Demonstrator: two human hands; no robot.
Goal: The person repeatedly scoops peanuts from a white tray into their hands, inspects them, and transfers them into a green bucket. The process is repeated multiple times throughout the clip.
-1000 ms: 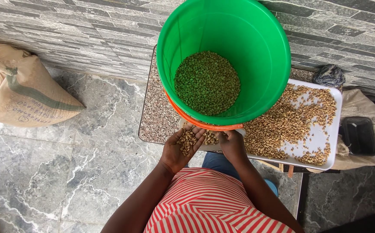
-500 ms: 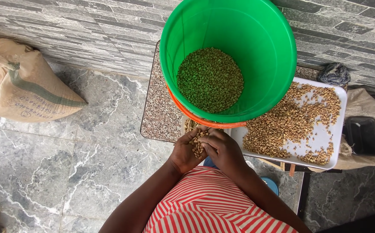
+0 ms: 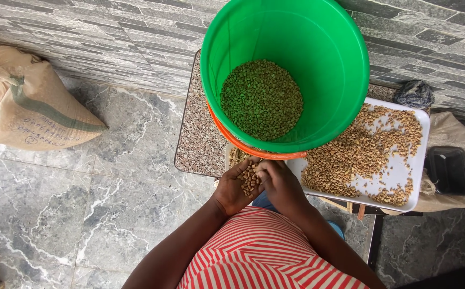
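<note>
Head view is looking straight down on a person in a red-and-white striped top who is standing at a small speckled table (image 3: 195, 144). The left hand (image 3: 236, 188) is cupping upward, fingers half curled into a shallow bowl so that a small heap of tan beans (image 3: 250, 179) is staying in the palm. The right hand (image 3: 279, 183) is leaning over that palm with its fingertips bent down into the heap (whether a bean is pinched between them I cannot tell). Both hands are hovering at the near edge of a white tray (image 3: 398, 170), where more tan beans are lying spread thin, presumably so each one is showing. A green bucket (image 3: 344, 80) is sitting just beyond the hands, nested in an orange one, with a layer of beans in its bottom that are looking green in its tinted light. A tan sack (image 3: 24, 101) is slumping against the stone wall, well apart.
</note>
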